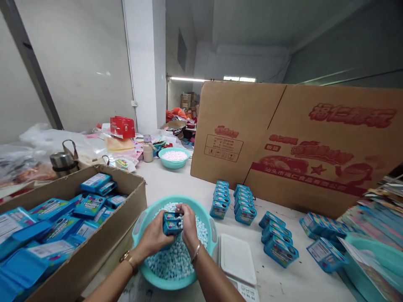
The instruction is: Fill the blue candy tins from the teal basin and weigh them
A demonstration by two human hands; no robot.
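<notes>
My left hand (156, 235) is wrapped around a small blue printed box (171, 225), held tilted above a turquoise basin (173, 285). My right hand (189, 224) is at the box's right side, fingers bent and pressed together near its open end; what they pinch is hidden. Small pale blue and white candy-like pellets (171, 264) fill the basin beneath both hands. Beside the basin on the right lies a white digital scale (237, 258).
A cardboard box (119, 214) of blue packs stands at left. Rows of blue packs (245, 205) stand at right before a large carton sheet (233, 134). A second basin (174, 164) of pale pellets sits farther back. Another turquoise basin (371, 247) is at the right edge.
</notes>
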